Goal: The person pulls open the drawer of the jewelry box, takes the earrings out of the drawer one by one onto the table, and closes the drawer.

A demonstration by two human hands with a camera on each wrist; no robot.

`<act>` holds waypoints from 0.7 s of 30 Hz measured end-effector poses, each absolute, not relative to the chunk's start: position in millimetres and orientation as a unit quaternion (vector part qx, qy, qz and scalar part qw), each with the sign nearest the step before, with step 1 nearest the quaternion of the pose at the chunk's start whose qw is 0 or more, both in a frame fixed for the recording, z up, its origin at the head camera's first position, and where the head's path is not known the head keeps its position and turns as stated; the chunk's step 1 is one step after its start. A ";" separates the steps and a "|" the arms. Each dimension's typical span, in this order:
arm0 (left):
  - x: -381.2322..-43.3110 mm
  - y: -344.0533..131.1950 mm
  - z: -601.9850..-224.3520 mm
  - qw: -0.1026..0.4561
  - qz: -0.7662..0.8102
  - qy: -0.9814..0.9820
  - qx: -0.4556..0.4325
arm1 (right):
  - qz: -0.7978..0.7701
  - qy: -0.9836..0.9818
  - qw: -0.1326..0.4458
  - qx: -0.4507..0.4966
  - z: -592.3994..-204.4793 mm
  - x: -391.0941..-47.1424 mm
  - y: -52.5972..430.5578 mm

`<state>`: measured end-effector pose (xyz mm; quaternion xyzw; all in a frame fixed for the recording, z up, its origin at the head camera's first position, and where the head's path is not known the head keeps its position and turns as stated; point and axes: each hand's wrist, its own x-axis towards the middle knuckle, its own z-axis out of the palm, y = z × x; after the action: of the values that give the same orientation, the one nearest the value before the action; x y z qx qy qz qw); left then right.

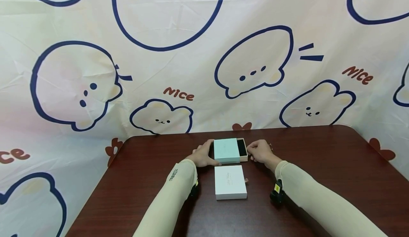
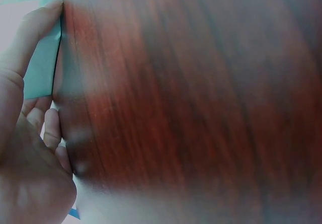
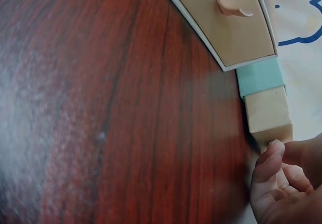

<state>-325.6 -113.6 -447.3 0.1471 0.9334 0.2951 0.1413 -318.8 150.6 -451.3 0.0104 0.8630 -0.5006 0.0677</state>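
Observation:
A pale teal sliding box point(image 1: 226, 150) lies on the table, its cream drawer point(image 1: 244, 158) pulled partway out to the right, with a dark interior. My left hand point(image 1: 202, 156) grips the box's left end, thumb along the front side and fingers toward the back. At the drawer's right end, my right hand point(image 1: 262, 152) pinches with thumb and forefinger; in the right wrist view the fingertips meet against the drawer end point(image 3: 271, 132). Whatever tab lies between them is hidden. Just in front of the teal box is a closed white box point(image 1: 230, 180) with a small tan ribbon tab point(image 3: 234, 10).
Both boxes lie on a dark reddish-brown wooden table point(image 1: 127, 201). Behind its far edge hangs a pale cloth point(image 1: 204, 70) printed with blue cartoon outlines. A black wrist device point(image 1: 276, 194) is on the right forearm.

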 end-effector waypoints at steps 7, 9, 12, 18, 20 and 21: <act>-325.0 -113.8 -446.6 0.143 0.296 0.933 0.149 | -0.496 0.866 0.067 0.012 -450.5 -318.6 149.6; -325.1 -113.9 -446.6 0.142 0.295 0.933 0.150 | -0.495 0.866 0.068 0.013 -450.7 -319.1 149.7; -325.0 -114.0 -446.7 0.143 0.293 0.933 0.151 | -0.495 0.866 0.069 0.009 -451.1 -319.3 149.5; -324.3 -113.7 -445.6 0.146 0.293 0.933 0.150 | -0.497 0.865 0.070 0.005 -451.1 -319.2 148.6; -324.2 -113.5 -444.9 0.146 0.294 0.933 0.150 | -0.495 0.866 0.069 0.009 -451.1 -319.9 148.0; -324.1 -113.4 -444.7 0.146 0.295 0.932 0.149 | -0.494 0.867 0.068 0.010 -451.2 -320.1 147.7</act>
<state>-324.1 -113.4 -444.7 0.1493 0.9324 0.2950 0.1457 -320.1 147.7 -451.2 0.0096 0.8666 -0.4942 0.0681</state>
